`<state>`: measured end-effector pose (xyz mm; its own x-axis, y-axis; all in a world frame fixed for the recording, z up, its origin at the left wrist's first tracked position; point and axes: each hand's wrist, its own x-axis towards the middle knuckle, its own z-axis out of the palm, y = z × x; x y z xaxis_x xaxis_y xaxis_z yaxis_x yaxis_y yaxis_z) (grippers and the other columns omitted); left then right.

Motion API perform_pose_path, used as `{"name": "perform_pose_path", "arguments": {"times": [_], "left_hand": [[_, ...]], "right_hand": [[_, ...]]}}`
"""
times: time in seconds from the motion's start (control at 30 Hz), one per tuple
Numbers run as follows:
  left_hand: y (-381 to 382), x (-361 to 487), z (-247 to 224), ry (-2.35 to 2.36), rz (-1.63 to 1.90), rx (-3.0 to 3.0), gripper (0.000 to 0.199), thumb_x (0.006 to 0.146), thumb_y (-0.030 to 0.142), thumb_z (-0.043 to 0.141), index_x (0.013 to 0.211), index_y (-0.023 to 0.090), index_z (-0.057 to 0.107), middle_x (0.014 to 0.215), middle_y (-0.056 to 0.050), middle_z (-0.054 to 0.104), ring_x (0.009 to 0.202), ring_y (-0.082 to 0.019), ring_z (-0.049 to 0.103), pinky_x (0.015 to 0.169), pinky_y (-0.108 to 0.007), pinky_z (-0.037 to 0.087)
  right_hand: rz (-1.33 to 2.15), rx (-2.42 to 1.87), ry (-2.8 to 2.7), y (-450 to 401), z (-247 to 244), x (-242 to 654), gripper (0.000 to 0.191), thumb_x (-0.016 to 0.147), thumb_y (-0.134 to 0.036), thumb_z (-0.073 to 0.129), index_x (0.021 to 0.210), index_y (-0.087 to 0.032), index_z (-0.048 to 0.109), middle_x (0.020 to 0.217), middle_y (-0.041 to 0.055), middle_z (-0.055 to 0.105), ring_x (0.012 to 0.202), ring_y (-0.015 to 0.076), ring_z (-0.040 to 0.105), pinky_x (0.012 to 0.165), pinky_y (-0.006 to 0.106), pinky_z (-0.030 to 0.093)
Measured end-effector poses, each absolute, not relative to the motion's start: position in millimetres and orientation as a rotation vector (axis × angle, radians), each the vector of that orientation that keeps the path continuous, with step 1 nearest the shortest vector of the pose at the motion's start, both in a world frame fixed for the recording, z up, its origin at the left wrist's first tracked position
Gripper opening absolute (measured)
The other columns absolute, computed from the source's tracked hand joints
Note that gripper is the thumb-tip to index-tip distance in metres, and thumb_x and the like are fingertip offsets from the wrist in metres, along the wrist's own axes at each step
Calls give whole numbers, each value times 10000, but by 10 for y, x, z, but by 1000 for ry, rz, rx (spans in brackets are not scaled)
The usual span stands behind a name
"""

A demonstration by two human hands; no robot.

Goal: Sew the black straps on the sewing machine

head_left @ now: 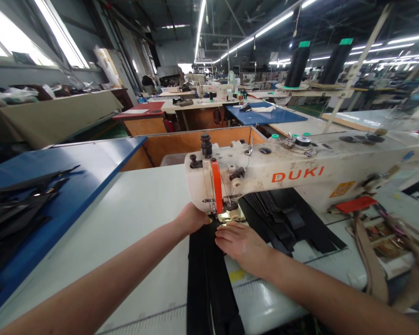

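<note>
Black fabric strip (204, 284) ran up the white table (136, 242) at lower centre and reached the presser foot (229, 215) of a DUKI sewing machine (300, 174). Both hands sat at the strip's top end. The right hand (242, 245) lay open and flat on it, with its fingers (226, 236) stretched toward the foot. The left hand (192, 219) stood just left of the foot, partly hidden by the machine head, so I could not tell whether it was gripping anything.

A bundle of black strips (293, 223) lay under the machine's white arm, just right of the right hand. Tan straps (370, 256) hung at the lower right, beside a red tag (356, 204). Two black thread cones (296, 65) stood on a stand above the machine at the upper right.

Black pieces (17, 209) lay on a blue-edged table (101, 149) at the left. Beyond the machine sat an orange wooden bin (195, 146), and a blue-topped table (261, 115) and another sewing machine (214, 90) stood farther back at upper centre.
</note>
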<state>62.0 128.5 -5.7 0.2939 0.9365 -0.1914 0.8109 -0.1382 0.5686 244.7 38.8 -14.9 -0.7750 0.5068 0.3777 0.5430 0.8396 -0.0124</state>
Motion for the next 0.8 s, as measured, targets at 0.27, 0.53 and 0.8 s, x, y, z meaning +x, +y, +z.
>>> {"name": "perform_pose_path", "arguments": {"times": [0.27, 0.53, 0.8], "left_hand": [[1238, 588, 72, 1488, 255, 2115, 178, 906, 254, 637, 1038, 134, 634, 1103, -61, 634, 1004, -233, 620, 873, -436, 509], [1235, 632, 95, 1471, 295, 2120, 110, 887, 212, 656, 952, 123, 648, 1037, -51, 664, 969, -216, 640, 865, -421, 514], [1213, 659, 134, 1506, 344, 2062, 126, 889, 204, 654, 994, 135, 649, 1072, -56, 655, 994, -221, 631, 872, -424, 517]], "right_hand": [[-84, -839, -2599, 423, -128, 2453, 67, 910, -110, 591, 920, -129, 655, 1071, 90, 688, 983, 199, 633, 891, 329, 494], [-80, -865, -2621, 424, -109, 2447, 61, 905, -120, 598, 907, -128, 659, 1075, 98, 685, 975, 210, 633, 872, 331, 498], [-49, -870, -2632, 437, -145, 2445, 63, 903, -117, 597, 922, -123, 657, 1088, 116, 672, 1000, 223, 624, 918, 356, 487]]}}
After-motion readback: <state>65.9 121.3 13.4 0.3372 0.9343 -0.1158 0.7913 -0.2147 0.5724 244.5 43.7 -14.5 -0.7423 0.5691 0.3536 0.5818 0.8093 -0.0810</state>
